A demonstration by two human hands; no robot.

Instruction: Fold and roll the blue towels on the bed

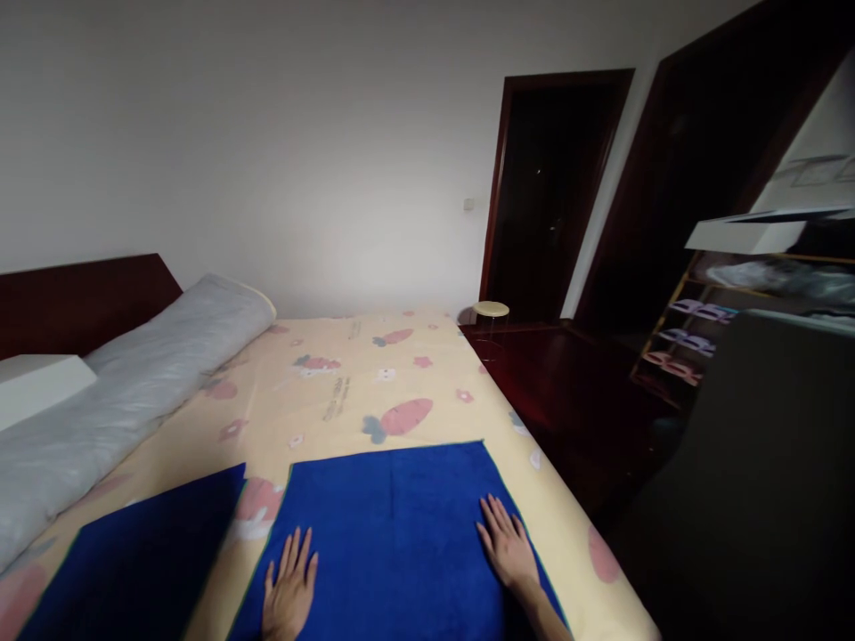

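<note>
A blue towel (pixel 391 534) with green edging lies spread flat on the bed, its near end cut off by the frame. My left hand (pixel 290 583) rests palm down near its left edge, fingers stretched out. Close to the right edge, my right hand (pixel 506 541) also lies flat on the cloth with its fingers extended. Neither hand grips anything. To the left, a second, darker-looking blue towel (pixel 147 561) lies on the bed, apart from the first.
The bed's yellow sheet (pixel 374 383) has a carrot print. A long grey roll (pixel 180 329) lies on the left, beside a white box-like thing (pixel 44 383). Beyond the bed's right edge stand a round stool (pixel 491 309), a shoe rack (pixel 674 334) and a dark bulky shape (pixel 754 481).
</note>
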